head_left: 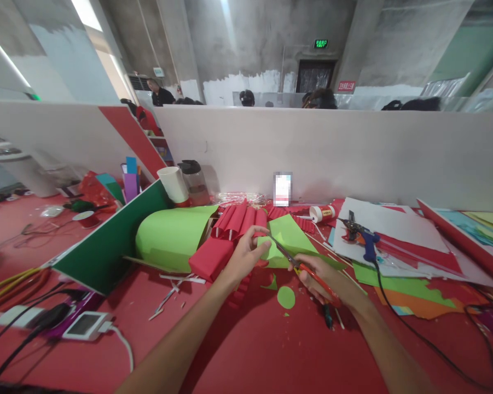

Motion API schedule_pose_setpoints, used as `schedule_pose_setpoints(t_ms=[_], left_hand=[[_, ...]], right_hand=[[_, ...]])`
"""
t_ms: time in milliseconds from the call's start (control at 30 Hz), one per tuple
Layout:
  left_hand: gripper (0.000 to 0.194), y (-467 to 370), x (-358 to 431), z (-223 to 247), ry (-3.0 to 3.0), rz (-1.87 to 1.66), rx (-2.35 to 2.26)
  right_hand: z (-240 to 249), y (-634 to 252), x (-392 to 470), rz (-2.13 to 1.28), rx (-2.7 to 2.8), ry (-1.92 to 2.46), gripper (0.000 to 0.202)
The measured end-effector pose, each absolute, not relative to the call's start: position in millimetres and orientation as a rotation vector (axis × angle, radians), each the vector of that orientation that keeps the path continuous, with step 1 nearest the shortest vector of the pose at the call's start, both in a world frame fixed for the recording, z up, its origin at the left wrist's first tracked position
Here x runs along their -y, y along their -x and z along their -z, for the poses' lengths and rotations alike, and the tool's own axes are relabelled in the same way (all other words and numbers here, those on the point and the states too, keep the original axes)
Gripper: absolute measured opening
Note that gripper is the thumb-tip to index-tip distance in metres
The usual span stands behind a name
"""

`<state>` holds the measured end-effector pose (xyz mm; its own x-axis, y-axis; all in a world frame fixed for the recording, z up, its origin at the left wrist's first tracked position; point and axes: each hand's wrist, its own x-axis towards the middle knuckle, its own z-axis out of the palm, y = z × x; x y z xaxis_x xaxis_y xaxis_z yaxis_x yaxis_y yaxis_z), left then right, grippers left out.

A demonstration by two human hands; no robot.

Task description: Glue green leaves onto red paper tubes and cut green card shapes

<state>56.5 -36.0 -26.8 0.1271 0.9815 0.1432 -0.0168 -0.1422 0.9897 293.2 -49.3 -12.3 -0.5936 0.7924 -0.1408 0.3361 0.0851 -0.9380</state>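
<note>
My left hand (248, 253) pinches a small light green paper piece (264, 246) between thumb and fingers. In my right hand (317, 276) are scissors (297, 265) with orange handles, their blades pointing up and left to the paper. Behind the blades lies a larger green sheet (289, 230). A green paper disc (286, 297) rests on the red table (246, 350) below the hands, with a small green scrap (273, 283) beside it. Left of my left hand are a red block (212, 258) and pleated red paper (233, 220).
A rolled green sheet (172, 238) and a dark green board (110, 246) stand at the left. At the right, a blue glue gun (367, 241) with a black cord lies on white sheets (398, 219). A phone (283, 189) leans on the partition (332, 148).
</note>
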Motion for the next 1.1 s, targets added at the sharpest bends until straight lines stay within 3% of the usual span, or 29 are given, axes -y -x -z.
schedule_pose_setpoints(t_ms=[1100], left_hand=[[0.038,-58.1,32.3,30.7,-1.391,-1.275,-1.073]], right_hand=[[21.5,-291.5,45.0,-1.572,1.94,1.01,0.047]])
